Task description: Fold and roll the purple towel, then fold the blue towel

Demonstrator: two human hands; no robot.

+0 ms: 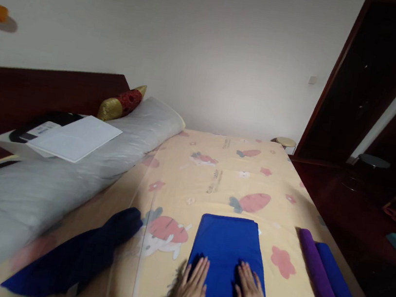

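Note:
A blue cloth (227, 251), folded into a long flat rectangle, lies on the bed in front of me. My left hand (191, 292) rests flat on its left edge with the fingers stretched forward. On its right side lies my right hand (252, 296), palm down, fingers slightly spread. Neither hand grips anything. A crumpled dark blue cloth (80, 255) with a small pale tag lies to the left. Along the right edge of the bed are a purple roll (322, 284) and a blue roll (343, 294), side by side.
The bed has a cream sheet (214, 190) with carrot and rabbit prints. A long grey plastic-wrapped bundle (125, 143) runs along the headboard (44, 87), with a white box lid (81, 137) on it. Stools (285, 142) stand beyond the bed near a dark door (362, 83).

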